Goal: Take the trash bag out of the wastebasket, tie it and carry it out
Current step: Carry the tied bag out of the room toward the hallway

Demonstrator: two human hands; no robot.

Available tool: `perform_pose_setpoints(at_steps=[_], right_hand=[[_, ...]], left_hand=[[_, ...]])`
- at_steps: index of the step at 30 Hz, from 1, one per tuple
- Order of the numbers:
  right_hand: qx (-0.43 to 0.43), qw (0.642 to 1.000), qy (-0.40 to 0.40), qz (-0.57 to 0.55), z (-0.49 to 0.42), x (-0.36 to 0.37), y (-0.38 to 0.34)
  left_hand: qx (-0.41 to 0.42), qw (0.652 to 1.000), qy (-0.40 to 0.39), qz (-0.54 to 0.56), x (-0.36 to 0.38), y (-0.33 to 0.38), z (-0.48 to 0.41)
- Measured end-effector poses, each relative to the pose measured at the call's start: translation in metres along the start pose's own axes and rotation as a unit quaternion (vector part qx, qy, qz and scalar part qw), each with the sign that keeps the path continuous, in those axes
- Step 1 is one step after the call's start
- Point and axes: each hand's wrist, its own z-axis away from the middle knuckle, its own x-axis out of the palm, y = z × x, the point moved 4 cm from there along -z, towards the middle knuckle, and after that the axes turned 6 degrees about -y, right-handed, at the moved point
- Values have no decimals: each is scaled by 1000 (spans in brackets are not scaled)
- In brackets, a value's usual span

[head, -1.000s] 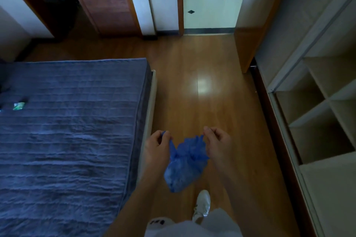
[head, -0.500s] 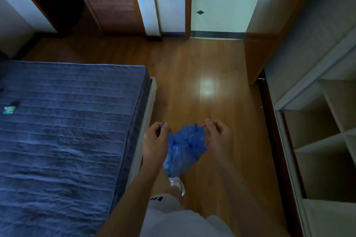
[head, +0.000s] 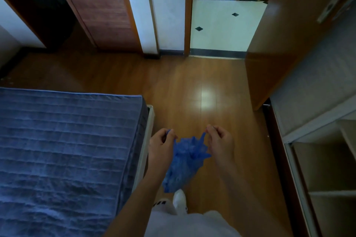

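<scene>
I count two grips, a left grip [head: 160, 147] and a right grip [head: 220, 143]. I see one bag [head: 183, 165], one bed [head: 67, 140] and one shoe [head: 180, 201]. The hall floor has two black diamonds: a near diamond [head: 199, 28] and a far diamond [head: 235, 14].

The crinkled blue plastic trash bag [head: 183, 161] hangs in the air above the wooden floor [head: 192, 82]. Its small, bunched body droops to a narrow lower end. The top is gathered, with two twisted ends drawn apart, one pinched by the left hand [head: 162, 145] and the other by the right hand [head: 220, 141].
</scene>
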Motion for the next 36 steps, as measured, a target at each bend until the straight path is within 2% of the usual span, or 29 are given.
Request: perform_pose_setpoints(at_steps=[6,14,24,36], right_hand=[[-20,999,8,29,-76,27,-26],[-5,999,21,25,-182,43,-52],[-18,997,-51,60,-367,56,-108],[-43,994,-83,56,-557,80,-168]], left_hand=[[0,1000,-12,9,3,10,-94],[-11,1000,-3,16,11,26,-205],[-12,1000,3,-6,68,64,-372],[-36,998,41,7,113,107,-537]])
